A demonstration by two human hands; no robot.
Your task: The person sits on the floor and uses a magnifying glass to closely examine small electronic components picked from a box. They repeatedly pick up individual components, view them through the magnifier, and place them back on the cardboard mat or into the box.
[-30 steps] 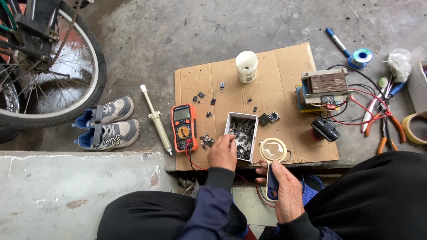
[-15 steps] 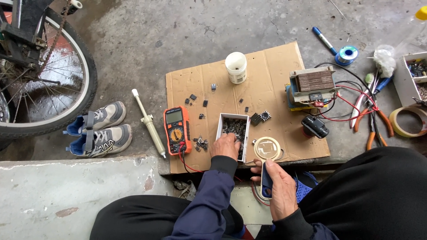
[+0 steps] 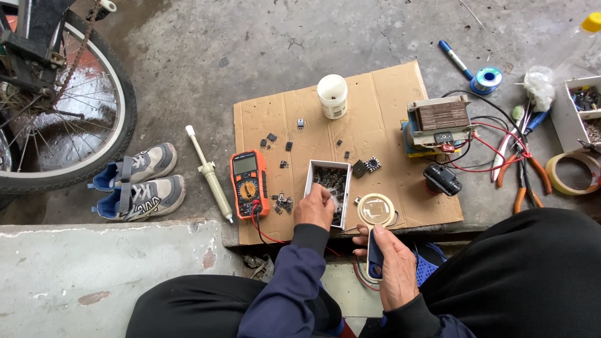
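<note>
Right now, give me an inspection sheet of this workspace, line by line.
Surface: cardboard sheet on concrete floor.
Job's things: small white box of dark parts; blue flat item.
Clutter: multimeter, white tub, transformer, pliers, tape roll, desoldering pump.
Grips: left hand reaching into box; right hand holding blue item.
Cables: red leads by transformer.
Surroundings: bicycle wheel, pair of shoes.

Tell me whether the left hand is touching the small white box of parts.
Touching. The head view shows the left hand with its fingers dipped over the near edge of the white box, overlapping its rim and the dark parts inside, with no gap visible.
</note>
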